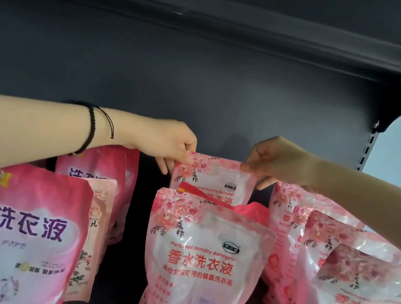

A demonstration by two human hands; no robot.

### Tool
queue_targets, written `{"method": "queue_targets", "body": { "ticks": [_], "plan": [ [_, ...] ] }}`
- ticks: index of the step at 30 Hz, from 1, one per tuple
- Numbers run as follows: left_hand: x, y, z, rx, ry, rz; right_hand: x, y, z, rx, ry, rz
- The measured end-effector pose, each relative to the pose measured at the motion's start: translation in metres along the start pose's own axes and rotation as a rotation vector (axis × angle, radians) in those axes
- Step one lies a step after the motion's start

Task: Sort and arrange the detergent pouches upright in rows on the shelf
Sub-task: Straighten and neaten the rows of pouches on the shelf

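Both hands pinch the top edge of a pink floral detergent pouch (212, 178) standing upright at the back of the middle row. My left hand (169, 141) grips its top left corner, and my right hand (272, 162) grips its top right corner. In front of it stands a matching floral pouch (201, 264), with a red-topped pouch (250, 211) partly hidden between them. On the right, a row of several floral pouches (347, 285) stands upright. On the left stand deeper pink pouches (26, 236) with purple lettering.
The dark shelf back wall (205, 85) and the underside of the shelf above (219, 7) enclose the space. A slotted upright post (367, 146) marks the right end. A dark gap of shelf floor (117, 284) separates the left and middle rows.
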State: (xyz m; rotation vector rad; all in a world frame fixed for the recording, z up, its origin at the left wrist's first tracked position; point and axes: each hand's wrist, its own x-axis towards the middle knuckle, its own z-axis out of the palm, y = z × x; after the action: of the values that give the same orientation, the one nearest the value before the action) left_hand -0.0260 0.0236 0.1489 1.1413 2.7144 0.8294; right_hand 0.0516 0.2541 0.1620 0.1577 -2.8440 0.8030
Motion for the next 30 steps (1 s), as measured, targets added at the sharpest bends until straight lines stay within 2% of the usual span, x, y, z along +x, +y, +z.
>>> {"method": "queue_targets", "body": {
  "ticks": [7, 11, 17, 18, 20, 22, 23, 27, 30],
  "plan": [
    [-0.005, -0.003, 0.009, 0.066, -0.172, -0.031, -0.001, 0.003, 0.01, -0.092, -0.065, 0.026],
    [-0.003, -0.002, 0.012, 0.175, -0.155, 0.021, -0.003, 0.006, 0.011, -0.108, -0.06, 0.034],
    [-0.001, 0.007, 0.009, 0.466, -0.124, 0.167, -0.012, 0.01, 0.001, -0.192, -0.174, 0.022],
    [-0.002, 0.008, 0.008, 0.525, -0.113, 0.186, -0.013, 0.01, 0.001, -0.261, -0.169, 0.004],
    [-0.007, 0.008, 0.007, 0.763, -0.04, 0.223, -0.016, 0.007, 0.0, -0.55, -0.099, -0.091],
    [-0.014, 0.005, 0.007, 1.078, 0.106, 0.305, -0.02, 0.003, 0.0, -0.892, 0.019, -0.241],
    [-0.017, 0.003, 0.007, 1.17, 0.171, 0.354, -0.022, 0.001, -0.001, -0.985, 0.066, -0.303],
    [-0.031, 0.004, 0.006, 1.27, 0.245, 0.427, -0.026, -0.002, -0.001, -1.14, 0.1, -0.417],
    [-0.037, 0.01, 0.005, 1.167, 0.265, 0.368, -0.031, -0.009, -0.001, -1.122, 0.136, -0.439]
  ]
}}
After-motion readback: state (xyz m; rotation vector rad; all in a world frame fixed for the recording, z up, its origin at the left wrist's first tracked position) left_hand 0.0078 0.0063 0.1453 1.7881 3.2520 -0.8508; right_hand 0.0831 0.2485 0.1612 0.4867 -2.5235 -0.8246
